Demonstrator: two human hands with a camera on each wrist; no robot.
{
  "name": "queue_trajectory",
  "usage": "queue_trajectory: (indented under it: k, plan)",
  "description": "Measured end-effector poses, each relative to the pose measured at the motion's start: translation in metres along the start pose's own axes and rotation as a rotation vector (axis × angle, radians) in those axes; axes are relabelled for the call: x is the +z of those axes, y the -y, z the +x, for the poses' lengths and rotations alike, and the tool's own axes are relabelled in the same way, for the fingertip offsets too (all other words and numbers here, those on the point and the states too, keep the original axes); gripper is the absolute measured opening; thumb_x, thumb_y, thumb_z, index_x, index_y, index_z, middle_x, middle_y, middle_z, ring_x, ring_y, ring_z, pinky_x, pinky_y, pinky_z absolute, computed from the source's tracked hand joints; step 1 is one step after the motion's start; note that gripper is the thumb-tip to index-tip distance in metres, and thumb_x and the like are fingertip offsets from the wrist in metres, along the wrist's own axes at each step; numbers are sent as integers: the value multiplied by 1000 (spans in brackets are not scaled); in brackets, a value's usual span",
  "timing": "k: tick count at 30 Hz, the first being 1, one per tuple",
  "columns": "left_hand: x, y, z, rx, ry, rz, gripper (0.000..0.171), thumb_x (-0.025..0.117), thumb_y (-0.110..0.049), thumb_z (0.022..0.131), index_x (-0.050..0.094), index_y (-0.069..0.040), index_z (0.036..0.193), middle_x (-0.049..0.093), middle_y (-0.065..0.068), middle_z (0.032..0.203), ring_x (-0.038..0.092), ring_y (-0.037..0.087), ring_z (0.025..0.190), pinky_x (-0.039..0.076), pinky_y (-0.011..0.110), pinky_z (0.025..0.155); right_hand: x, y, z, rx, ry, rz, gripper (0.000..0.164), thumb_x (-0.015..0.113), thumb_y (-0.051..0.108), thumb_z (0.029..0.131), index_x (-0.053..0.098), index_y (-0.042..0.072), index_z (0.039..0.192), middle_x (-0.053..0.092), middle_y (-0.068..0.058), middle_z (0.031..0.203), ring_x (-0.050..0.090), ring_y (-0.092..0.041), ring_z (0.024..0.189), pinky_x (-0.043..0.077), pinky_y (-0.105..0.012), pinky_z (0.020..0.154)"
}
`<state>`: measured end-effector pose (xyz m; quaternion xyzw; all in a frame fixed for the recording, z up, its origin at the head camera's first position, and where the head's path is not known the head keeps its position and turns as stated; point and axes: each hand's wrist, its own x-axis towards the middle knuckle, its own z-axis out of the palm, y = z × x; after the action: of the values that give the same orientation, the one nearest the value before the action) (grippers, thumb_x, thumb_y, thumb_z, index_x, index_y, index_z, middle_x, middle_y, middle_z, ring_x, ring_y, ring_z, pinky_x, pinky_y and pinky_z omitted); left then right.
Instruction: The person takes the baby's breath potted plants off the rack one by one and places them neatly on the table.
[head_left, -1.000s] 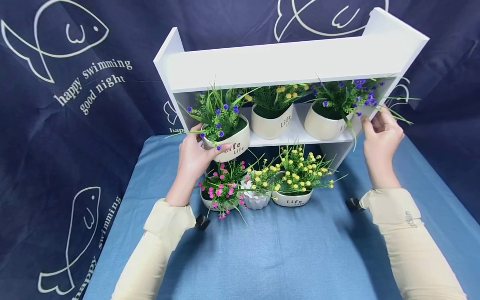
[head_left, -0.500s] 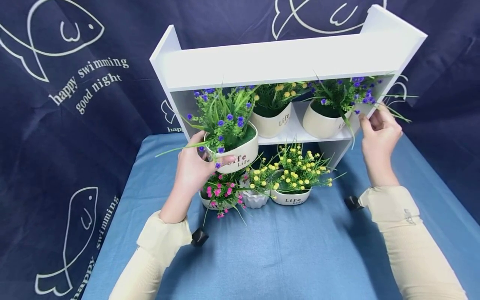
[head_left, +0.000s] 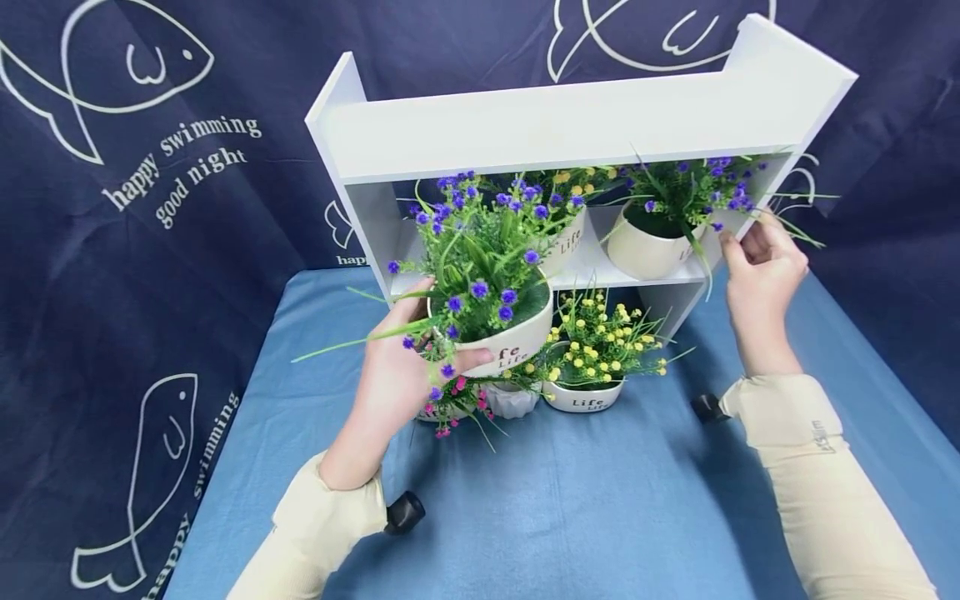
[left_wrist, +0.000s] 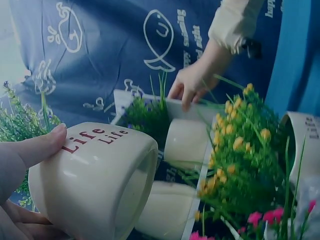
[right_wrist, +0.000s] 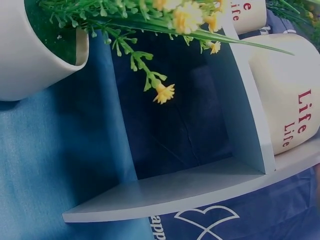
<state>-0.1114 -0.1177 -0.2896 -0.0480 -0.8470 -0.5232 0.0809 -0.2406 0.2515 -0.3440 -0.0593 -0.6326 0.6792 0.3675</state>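
1. L hand, at 8 o'clock of the purple-flwr pot (head view, pot = clock centre), grips it by the side; thumb across front nr the "Life" lettering, other fingers partly hidden.
2. Pot's held up in front of white shelf unit, mouth tipped twd head cam; whether its leaves touch the plants below, can't tell.
3. R hand at approx 3 o'clock, pinching front edge of shelf unit's R side panel btwn thumb & fingers.
4. Middle tier: yellow-orange-flwr pot at 1 o'clock, partly hidden behind held plant; second purple-flwr pot at 2 o'clock, nr R hand, blades poking past side panel.
5. Low row, on blue cloth: pink-flwr pot at 7 o'clock, mostly covered; white ribbed pot at 6; yellow-flwr pot at 4, "Life" on front.
6. Cream sleeves, each w/ small blk device at wrist.
7. Navy backdrop w/ wht fish & text, biggest fish at 10 o'clock.
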Motion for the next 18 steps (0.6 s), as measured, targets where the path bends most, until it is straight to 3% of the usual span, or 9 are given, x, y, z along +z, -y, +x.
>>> queue_trajectory:
  k: [3, 8, 11, 14, 18]
  plan:
    - [5, -2, -7, 52, 10, 20, 101, 92, -20, 60, 40, -4, 145, 61, 9, 134, 60, 23, 121, 45, 38, 104, -1, 0, 0, 7, 8, 58, 38, 63, -15, 79, 73, 5, 110, 72, -4, 110, 70, -7, 98, 53, -17, 85]
    - [18, -1, -20, 264, 10, 43, 90, 93, -18, 58, 51, -1, 135, 70, 11, 116, 69, 21, 99, 55, 33, 87, -2, 0, 0, 25, 20, 185, 43, 59, -21, 77, 72, 2, 111, 72, -7, 109, 70, -11, 99, 54, -17, 83]
    - [25, 0, -25, 340, 25, 41, 86, 93, -19, 57, 54, -1, 132, 70, 11, 117, 69, 20, 100, 54, 31, 88, -1, 0, 0, 33, 19, 245, 45, 57, -24, 76, 71, 0, 112, 74, -6, 103, 71, -11, 95, 54, -17, 80]
    - [32, 1, -29, 332, 76, -23, 85, 92, -17, 58, 53, -4, 134, 67, 9, 124, 67, 20, 108, 52, 30, 94, -1, 1, 0, 41, 15, 273, 46, 56, -26, 75, 71, -2, 112, 75, -4, 97, 72, -11, 91, 54, -16, 78]
    - [41, 6, -34, 294, 147, -62, 87, 91, -19, 60, 51, -11, 137, 71, 3, 118, 69, 14, 100, 55, 27, 86, 0, 1, -1, 32, 16, 291, 46, 56, -27, 75, 70, -3, 112, 75, -4, 95, 72, -12, 88, 54, -17, 78]
